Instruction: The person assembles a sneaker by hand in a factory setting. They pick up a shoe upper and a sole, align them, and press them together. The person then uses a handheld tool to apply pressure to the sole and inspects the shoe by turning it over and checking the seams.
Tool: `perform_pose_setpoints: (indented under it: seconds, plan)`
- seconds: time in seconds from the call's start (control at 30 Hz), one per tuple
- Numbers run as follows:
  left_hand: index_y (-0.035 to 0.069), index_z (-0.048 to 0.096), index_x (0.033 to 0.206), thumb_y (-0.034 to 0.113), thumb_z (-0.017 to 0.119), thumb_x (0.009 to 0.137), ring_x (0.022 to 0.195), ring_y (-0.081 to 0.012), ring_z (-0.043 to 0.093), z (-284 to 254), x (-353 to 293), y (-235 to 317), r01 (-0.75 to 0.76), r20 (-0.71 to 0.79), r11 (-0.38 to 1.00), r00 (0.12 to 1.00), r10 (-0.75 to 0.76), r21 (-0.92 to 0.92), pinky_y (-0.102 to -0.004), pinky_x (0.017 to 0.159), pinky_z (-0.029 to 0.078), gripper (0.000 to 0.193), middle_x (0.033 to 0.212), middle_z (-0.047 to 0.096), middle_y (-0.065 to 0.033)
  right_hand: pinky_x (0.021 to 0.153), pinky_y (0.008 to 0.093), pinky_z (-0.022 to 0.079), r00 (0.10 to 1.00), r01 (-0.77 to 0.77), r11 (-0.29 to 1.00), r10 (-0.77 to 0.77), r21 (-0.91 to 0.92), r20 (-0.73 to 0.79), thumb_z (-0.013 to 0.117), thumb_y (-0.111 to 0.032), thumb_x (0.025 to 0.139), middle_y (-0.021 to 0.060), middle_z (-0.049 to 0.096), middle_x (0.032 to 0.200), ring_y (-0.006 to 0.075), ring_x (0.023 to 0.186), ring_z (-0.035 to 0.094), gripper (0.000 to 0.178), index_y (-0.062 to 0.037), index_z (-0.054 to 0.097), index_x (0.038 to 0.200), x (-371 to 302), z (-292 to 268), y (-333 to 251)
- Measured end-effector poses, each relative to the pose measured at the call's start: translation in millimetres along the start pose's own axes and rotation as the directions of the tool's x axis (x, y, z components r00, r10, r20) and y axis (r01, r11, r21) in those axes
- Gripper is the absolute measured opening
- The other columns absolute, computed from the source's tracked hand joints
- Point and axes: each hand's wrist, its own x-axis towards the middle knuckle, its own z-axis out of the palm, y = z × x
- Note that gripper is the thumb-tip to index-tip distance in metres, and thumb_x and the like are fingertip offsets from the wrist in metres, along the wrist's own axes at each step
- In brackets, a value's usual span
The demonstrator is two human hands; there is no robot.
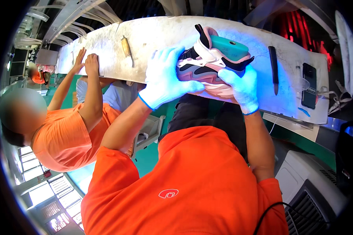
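A pink, black and white sneaker (210, 72) is held on its side at the bench edge in front of me, under bluish light. A teal shoe last (229, 47) fills its opening. My left hand (164, 76), in a white knit glove with a blue cuff, closes around the toe end, thumb along the sole side. Gloved the same way, my right hand (242, 87) grips the heel end with its thumb on the midsole. The shoe hides part of the right fingers.
The pale workbench (153, 39) curves across the front. Right of the shoe lie a black-handled knife (273, 70), a dark phone (309, 84) and a blue scrap (304, 112). A yellow-handled tool (126, 51) lies left. A co-worker in orange (72, 129) rests both hands on the bench.
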Motion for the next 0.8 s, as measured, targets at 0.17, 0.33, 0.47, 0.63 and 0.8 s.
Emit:
perform_pose_setpoints:
  seconds: [0.17,0.33,0.47,0.63,0.8]
  plan:
    - [0.012,0.042,0.17,0.061,0.098,0.062,0.137,-0.0429,0.059,-24.2,6.3,-9.8,-0.12,0.18,0.992,0.976,0.124,-0.032,-0.0548,0.124,0.039,0.131,0.149,0.064,-0.0193,0.091,0.0338,0.063,1.0,0.021,0.998,-0.021,-0.064,-0.011,0.086,-0.027,0.096,0.0123,0.08,0.122,0.0205,0.108,0.077,0.053,0.0038,0.071,0.137,2.5,-2.5,-1.7]
    - [0.012,0.043,0.169,0.063,0.097,0.065,0.142,-0.0439,0.057,-20.2,3.3,-9.7,-0.124,0.158,0.992,0.981,0.117,0.037,-0.0554,0.125,0.037,0.128,0.153,0.063,-0.0206,0.093,0.0335,0.063,0.999,0.046,0.996,-0.047,-0.079,-0.005,0.086,-0.026,0.097,0.0126,0.079,0.124,0.0207,0.11,0.076,0.053,0.004,0.071,0.138,2.9,-3.0,-2.8]
    - [0.012,0.044,0.168,0.061,0.097,0.067,0.144,-0.0432,0.058,-23.5,8.7,12.0,-0.085,0.16,0.994,0.984,0.073,0.065,-0.0567,0.127,0.035,0.124,0.153,0.063,-0.0213,0.093,0.033,0.062,0.999,0.044,0.999,-0.044,-0.01,0.002,0.086,-0.026,0.097,0.0127,0.079,0.124,0.0205,0.109,0.076,0.054,0.0043,0.07,0.138,3.0,-2.8,-5.0]
    - [0.007,0.062,0.146,0.055,0.099,0.066,0.116,-0.0377,0.075,-12.8,17.4,34.9,0.011,0.07,0.982,0.998,0.002,-0.189,-0.0491,0.108,0.054,0.1,0.126,0.076,-0.0191,0.095,0.0334,0.061,1.0,0.002,0.998,-0.002,-0.063,0.014,0.088,-0.027,0.095,0.0118,0.079,0.124,0.0206,0.111,0.076,0.057,0.0051,0.07,0.137,-2.6,-4.3,-5.0]
    - [0.005,0.069,0.128,0.048,0.1,0.068,0.092,-0.0352,0.078,6.0,11.8,28.1,-0.074,-0.095,0.971,0.994,0.054,-0.226,-0.044,0.084,0.062,0.08,0.103,0.078,-0.0155,0.097,0.0337,0.061,0.997,0.064,0.995,-0.061,-0.072,0.041,0.088,-0.024,0.095,0.0114,0.079,0.127,0.0195,0.114,0.075,0.054,0.0052,0.07,0.137,-5.1,-5.8,0.9]
